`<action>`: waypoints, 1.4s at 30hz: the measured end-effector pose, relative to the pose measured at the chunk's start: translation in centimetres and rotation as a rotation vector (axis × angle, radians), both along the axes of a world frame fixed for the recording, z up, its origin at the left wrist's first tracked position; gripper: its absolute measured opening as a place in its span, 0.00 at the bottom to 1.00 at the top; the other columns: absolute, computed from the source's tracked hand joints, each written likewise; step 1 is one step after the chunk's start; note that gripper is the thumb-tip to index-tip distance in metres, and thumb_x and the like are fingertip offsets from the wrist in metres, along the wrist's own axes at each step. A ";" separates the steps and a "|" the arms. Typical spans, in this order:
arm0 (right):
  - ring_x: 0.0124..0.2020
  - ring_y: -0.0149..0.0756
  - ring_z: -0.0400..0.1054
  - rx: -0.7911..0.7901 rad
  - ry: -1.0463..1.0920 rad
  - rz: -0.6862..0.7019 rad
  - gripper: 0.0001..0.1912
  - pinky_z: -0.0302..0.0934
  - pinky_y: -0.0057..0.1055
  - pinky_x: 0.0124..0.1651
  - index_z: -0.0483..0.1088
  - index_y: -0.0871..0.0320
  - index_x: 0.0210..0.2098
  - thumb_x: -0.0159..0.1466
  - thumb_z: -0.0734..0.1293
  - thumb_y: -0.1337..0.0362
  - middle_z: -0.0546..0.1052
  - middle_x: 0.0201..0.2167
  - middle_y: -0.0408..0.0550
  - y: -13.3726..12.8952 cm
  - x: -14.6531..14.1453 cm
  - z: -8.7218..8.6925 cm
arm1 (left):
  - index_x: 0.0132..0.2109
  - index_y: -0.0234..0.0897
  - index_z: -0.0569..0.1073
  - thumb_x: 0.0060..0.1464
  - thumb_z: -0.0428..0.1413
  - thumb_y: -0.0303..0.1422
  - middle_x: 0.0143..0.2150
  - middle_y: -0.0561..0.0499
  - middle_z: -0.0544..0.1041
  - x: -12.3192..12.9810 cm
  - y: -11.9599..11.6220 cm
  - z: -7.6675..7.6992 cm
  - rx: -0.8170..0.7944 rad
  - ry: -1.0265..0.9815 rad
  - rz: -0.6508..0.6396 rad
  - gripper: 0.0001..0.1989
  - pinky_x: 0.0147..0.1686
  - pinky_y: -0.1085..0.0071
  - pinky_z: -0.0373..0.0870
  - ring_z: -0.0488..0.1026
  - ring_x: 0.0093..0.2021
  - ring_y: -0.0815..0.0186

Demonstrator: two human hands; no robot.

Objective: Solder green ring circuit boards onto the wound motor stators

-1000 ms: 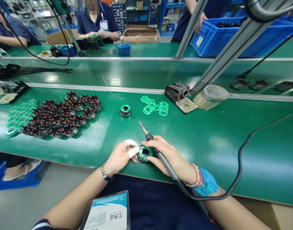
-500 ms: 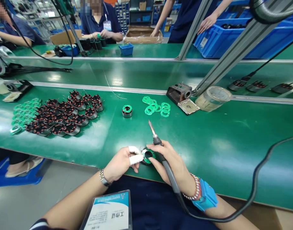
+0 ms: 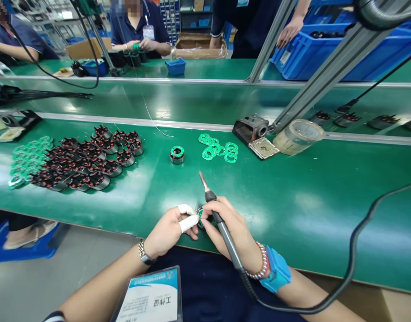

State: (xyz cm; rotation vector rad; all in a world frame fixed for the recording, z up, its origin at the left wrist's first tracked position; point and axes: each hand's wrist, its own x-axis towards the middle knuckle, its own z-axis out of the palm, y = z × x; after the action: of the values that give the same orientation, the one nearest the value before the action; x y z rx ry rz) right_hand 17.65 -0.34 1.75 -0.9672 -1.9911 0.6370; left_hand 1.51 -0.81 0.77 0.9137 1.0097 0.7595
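A motor stator (image 3: 200, 213) topped with a green ring-shaped circuit board lies at the near edge of the bench, largely covered by my fingers. My left hand (image 3: 172, 227), with white cots on thumb and forefinger, is closed in a pinch at the board's left side; whatever is between the fingertips is too small to make out. My right hand (image 3: 237, 232) holds a soldering iron (image 3: 228, 239) between fingers and palm, its tip pointing up and away from the board. The thumb and forefinger of that hand reach the board, close against my left fingertips.
Many wound stators (image 3: 81, 161) stand at left beside stacked green boards (image 3: 29, 156). One board-topped stator (image 3: 177, 154) and loose ring boards (image 3: 217, 147) lie ahead. An iron stand (image 3: 250, 129) and a tub (image 3: 297, 136) sit behind. The iron's cable (image 3: 353, 237) loops right.
My right hand and the soldering iron have shifted left, and its fingertips now meet my left ones over the board. Across the bench, a co-worker's arm reaches deeper into the carton.
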 end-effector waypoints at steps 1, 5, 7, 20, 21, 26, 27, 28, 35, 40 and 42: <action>0.34 0.34 0.63 -0.005 -0.001 -0.008 0.12 0.63 0.29 0.35 0.60 0.56 0.39 0.58 0.60 0.76 0.67 0.29 0.45 0.0 -0.1 0.0 | 0.30 0.33 0.67 0.47 0.57 0.41 0.22 0.54 0.71 0.0 0.0 0.0 0.007 0.006 -0.001 0.14 0.27 0.74 0.69 0.70 0.22 0.72; 0.33 0.35 0.63 0.012 -0.030 -0.047 0.13 0.63 0.32 0.35 0.60 0.56 0.40 0.57 0.60 0.76 0.67 0.29 0.45 0.0 -0.7 -0.2 | 0.30 0.34 0.66 0.48 0.57 0.40 0.22 0.54 0.71 0.1 -0.1 0.1 0.034 0.030 0.004 0.13 0.29 0.73 0.69 0.70 0.23 0.71; 0.34 0.37 0.63 0.043 -0.053 -0.074 0.12 0.63 0.35 0.35 0.60 0.56 0.40 0.57 0.60 0.75 0.68 0.29 0.47 0.0 -0.8 -0.1 | 0.29 0.34 0.66 0.49 0.56 0.40 0.22 0.55 0.71 0.1 -0.2 0.2 0.044 0.040 0.016 0.13 0.30 0.73 0.69 0.70 0.23 0.71; 0.25 0.32 0.65 0.009 0.030 0.041 0.13 0.64 0.30 0.27 0.68 0.58 0.43 0.58 0.63 0.72 0.71 0.24 0.46 -0.8 3.6 3.5 | 0.27 0.35 0.65 0.48 0.54 0.33 0.21 0.55 0.71 0.4 0.1 0.6 0.058 0.091 0.032 0.08 0.30 0.72 0.68 0.71 0.23 0.70; 0.25 0.33 0.65 0.017 0.040 0.055 0.13 0.64 0.31 0.28 0.69 0.58 0.42 0.57 0.63 0.73 0.71 0.23 0.46 -0.8 3.8 3.7 | 0.27 0.35 0.65 0.48 0.54 0.33 0.21 0.55 0.71 0.4 0.1 0.7 0.060 0.100 0.030 0.08 0.30 0.72 0.68 0.71 0.23 0.70; 0.22 0.32 0.63 -0.026 0.044 0.091 0.11 0.62 0.30 0.24 0.71 0.58 0.35 0.56 0.61 0.75 0.71 0.20 0.46 -0.7 3.9 4.3 | 0.27 0.35 0.64 0.47 0.54 0.34 0.20 0.55 0.71 0.4 0.1 0.8 0.062 0.107 0.035 0.08 0.29 0.71 0.67 0.70 0.23 0.70; 0.22 0.32 0.63 -0.031 0.042 0.090 0.10 0.62 0.30 0.24 0.71 0.58 0.34 0.56 0.61 0.75 0.71 0.20 0.46 -0.8 3.9 4.2 | 0.27 0.35 0.64 0.47 0.54 0.34 0.20 0.55 0.71 0.4 0.1 0.8 0.063 0.108 0.033 0.08 0.29 0.71 0.67 0.70 0.23 0.70; 0.22 0.32 0.63 -0.036 0.040 0.089 0.10 0.61 0.30 0.24 0.71 0.58 0.34 0.57 0.61 0.75 0.71 0.19 0.46 -0.8 3.9 4.2 | 0.27 0.35 0.64 0.47 0.54 0.34 0.20 0.55 0.71 0.3 0.1 0.8 0.063 0.109 0.032 0.08 0.29 0.71 0.67 0.70 0.23 0.70; 0.22 0.33 0.63 -0.044 0.031 0.118 0.11 0.61 0.31 0.24 0.72 0.58 0.35 0.56 0.61 0.75 0.70 0.19 0.46 -0.9 3.9 4.0 | 0.28 0.35 0.65 0.47 0.54 0.34 0.20 0.55 0.71 0.3 0.1 0.5 0.041 0.107 0.044 0.07 0.29 0.71 0.68 0.71 0.23 0.70; 0.22 0.33 0.64 -0.034 0.022 0.112 0.11 0.62 0.31 0.25 0.72 0.57 0.35 0.57 0.61 0.75 0.71 0.19 0.46 -0.9 4.1 4.5 | 0.27 0.35 0.65 0.47 0.55 0.34 0.20 0.55 0.71 0.3 0.1 0.6 0.034 0.105 0.042 0.08 0.29 0.71 0.68 0.71 0.23 0.70; 0.23 0.33 0.65 -0.027 0.030 0.093 0.11 0.63 0.31 0.26 0.71 0.57 0.37 0.58 0.61 0.73 0.72 0.21 0.46 -0.9 4.3 4.5 | 0.27 0.35 0.65 0.47 0.55 0.35 0.20 0.55 0.71 0.3 0.2 0.6 0.033 0.100 0.039 0.08 0.29 0.71 0.68 0.71 0.23 0.70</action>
State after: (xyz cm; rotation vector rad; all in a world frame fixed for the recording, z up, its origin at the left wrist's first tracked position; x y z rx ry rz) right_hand 21.91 -1.20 6.27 -0.8795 -2.0149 0.7270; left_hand 1.82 -0.65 1.41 0.9702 1.1080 0.7709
